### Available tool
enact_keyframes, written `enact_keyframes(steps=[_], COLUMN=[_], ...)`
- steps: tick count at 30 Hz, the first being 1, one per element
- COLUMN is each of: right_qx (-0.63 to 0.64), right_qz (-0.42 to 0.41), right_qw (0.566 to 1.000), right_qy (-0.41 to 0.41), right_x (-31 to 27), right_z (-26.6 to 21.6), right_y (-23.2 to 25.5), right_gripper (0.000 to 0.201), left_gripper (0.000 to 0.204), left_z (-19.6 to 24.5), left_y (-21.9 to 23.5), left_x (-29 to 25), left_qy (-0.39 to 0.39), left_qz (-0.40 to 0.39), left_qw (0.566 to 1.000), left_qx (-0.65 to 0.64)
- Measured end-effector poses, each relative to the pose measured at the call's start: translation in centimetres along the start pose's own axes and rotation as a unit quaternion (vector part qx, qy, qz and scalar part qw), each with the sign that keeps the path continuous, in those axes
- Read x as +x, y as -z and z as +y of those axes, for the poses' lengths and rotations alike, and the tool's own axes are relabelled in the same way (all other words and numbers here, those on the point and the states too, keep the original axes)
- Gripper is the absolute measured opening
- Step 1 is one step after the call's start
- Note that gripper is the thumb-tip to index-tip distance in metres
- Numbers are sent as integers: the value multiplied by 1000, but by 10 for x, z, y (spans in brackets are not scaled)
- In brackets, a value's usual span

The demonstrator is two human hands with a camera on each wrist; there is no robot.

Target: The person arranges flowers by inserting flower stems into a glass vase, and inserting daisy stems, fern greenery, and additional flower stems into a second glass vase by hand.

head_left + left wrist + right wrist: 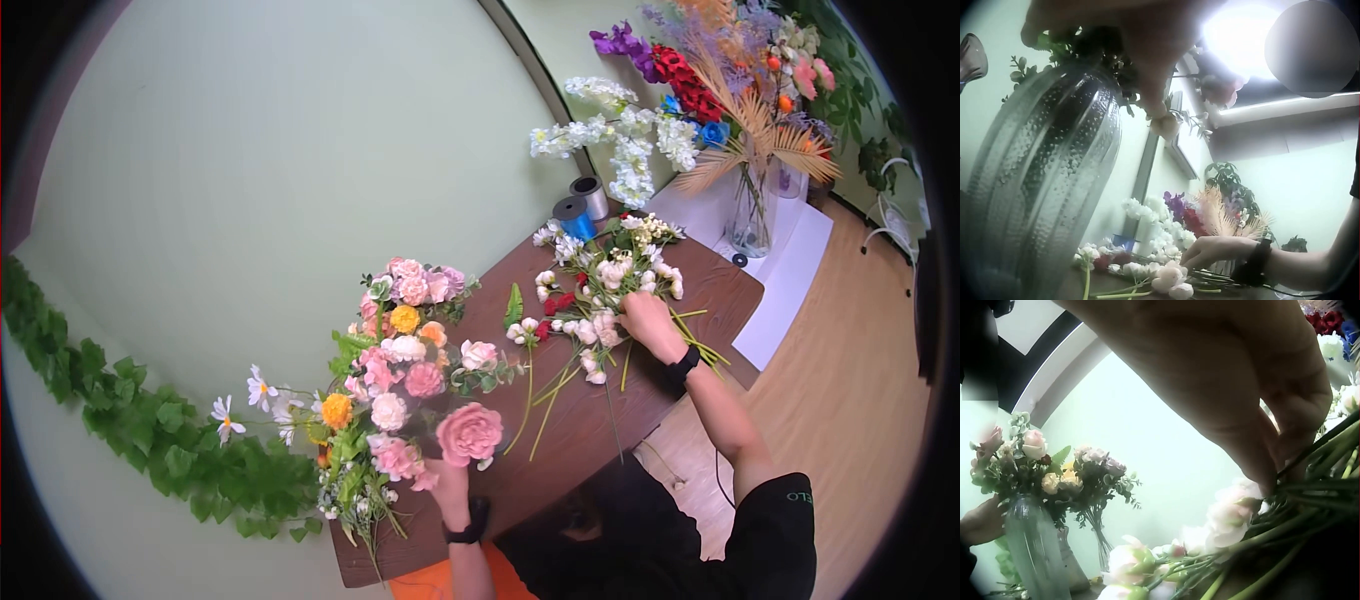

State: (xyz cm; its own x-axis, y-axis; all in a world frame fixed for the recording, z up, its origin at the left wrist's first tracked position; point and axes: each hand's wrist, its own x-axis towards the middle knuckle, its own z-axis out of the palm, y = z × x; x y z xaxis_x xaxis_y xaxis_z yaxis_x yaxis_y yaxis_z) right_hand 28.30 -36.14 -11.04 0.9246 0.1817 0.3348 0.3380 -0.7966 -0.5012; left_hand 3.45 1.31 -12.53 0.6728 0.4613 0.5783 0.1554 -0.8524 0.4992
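My left hand (447, 488) is at the pink flowers near the front of the table. In the left wrist view its spread fingers reach over the top of a ribbed glass vase (1041, 181), one fingertip right at a small pale bud (1165, 126). Whether they grip a stem there, I cannot tell. A large pink rose (470, 434) stands just beyond that hand. Over the loose pile on the right, my right hand (652, 325) pinches a green stem between thumb and finger. Pale pink and white blooms (1235, 515) lie below those fingertips, among crossing stems (1329, 487).
More bunches, with a yellow bloom (405, 319), crowd the left of the brown table (560, 450). Blue and silver ribbon spools (573, 216) stand at the back edge. Beyond is a tall glass vase (750, 215) of mixed flowers. A leafy garland (150, 430) hangs along the wall.
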Motion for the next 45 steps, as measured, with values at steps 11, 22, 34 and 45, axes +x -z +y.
enact_keyframes(steps=[11,22,34,45], right_qx=[198,245,427,553], right_qz=[95,226,180,117], right_qw=[970,928,875,803], right_qy=[106,169,139,188], right_x=[-17,3,-19,-28], right_z=[-43,-86,-144,-189], right_y=[64,76,122,112], right_gripper=[13,19,19,17], left_gripper=[31,48,52,59], left_z=[112,122,89,66], left_y=[27,40,31,21], left_x=[32,51,56,54], left_qy=[-82,39,110,150], left_qz=[42,107,97,57], left_qw=[975,962,936,948], left_qx=[-204,-249,-320,-274])
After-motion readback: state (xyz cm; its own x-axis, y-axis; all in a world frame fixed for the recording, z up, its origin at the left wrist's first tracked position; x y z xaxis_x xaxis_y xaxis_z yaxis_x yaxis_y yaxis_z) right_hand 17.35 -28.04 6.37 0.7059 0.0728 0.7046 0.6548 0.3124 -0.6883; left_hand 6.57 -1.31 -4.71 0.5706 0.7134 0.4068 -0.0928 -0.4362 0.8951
